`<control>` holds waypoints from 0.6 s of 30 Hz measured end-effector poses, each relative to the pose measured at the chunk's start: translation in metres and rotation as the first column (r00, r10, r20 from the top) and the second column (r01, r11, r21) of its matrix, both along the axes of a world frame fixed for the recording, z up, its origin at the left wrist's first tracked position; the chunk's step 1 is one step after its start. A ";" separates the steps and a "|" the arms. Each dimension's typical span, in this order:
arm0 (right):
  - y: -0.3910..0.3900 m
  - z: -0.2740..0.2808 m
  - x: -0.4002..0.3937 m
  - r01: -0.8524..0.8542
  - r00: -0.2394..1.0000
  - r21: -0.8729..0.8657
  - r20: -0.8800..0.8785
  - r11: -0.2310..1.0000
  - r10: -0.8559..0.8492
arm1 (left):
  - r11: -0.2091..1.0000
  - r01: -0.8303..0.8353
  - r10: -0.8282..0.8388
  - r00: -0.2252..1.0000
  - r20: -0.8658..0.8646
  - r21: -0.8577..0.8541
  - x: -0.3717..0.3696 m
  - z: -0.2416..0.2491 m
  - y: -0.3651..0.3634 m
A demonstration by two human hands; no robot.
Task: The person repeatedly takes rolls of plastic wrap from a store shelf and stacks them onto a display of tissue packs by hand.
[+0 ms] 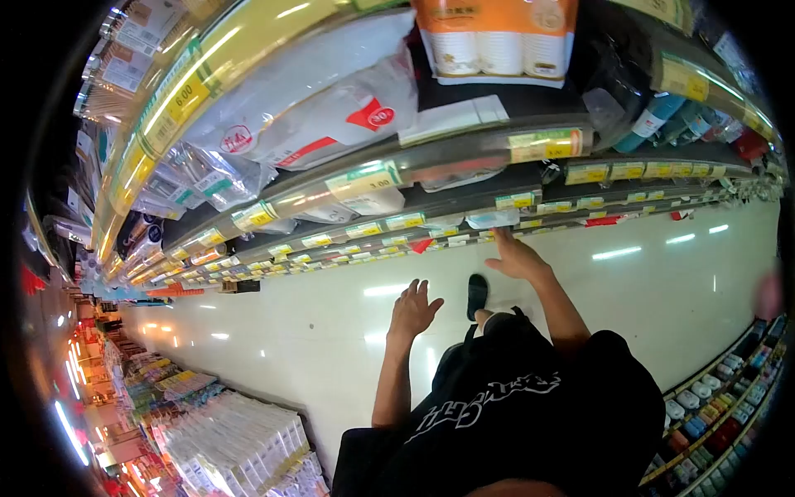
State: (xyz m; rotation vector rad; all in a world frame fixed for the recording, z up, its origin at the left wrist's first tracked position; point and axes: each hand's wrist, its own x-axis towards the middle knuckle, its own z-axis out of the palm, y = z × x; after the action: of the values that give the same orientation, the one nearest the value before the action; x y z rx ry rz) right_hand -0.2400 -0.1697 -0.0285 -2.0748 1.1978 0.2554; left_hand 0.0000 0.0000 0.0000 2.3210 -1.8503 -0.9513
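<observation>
Ahead of my black shirt (538, 422), my left hand (414, 311) spreads its fingers. Just past my right hand (515, 255), its thumb wide, a white packet (493, 219) lies among lower shelves (364, 230); above both hands, an orange pack (497, 25) stands.

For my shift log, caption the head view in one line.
Store scene: left hand open above the floor, right hand extended closer to the stocked shelves.

1. In front of you, the shelf (464, 151) bears price tags (364, 180) along its front edge (mostly yellow).
2. Behind that edge lie plastic-wrapped white packs (331, 99).
3. Beside them stands an orange-and-white pack (498, 37).
</observation>
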 end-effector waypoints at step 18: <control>0.019 0.073 0.089 0.014 0.998 -0.044 -0.053 0.999 -0.016 | 0.999 0.052 -0.051 0.995 -0.088 0.007 0.096 -0.011 0.026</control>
State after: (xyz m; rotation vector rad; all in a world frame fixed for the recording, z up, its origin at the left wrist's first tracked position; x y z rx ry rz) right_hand -0.1505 -0.1505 0.0449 -2.1075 1.2605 0.2824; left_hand 0.0957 0.0256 -0.0110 2.2084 -1.8838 -1.0519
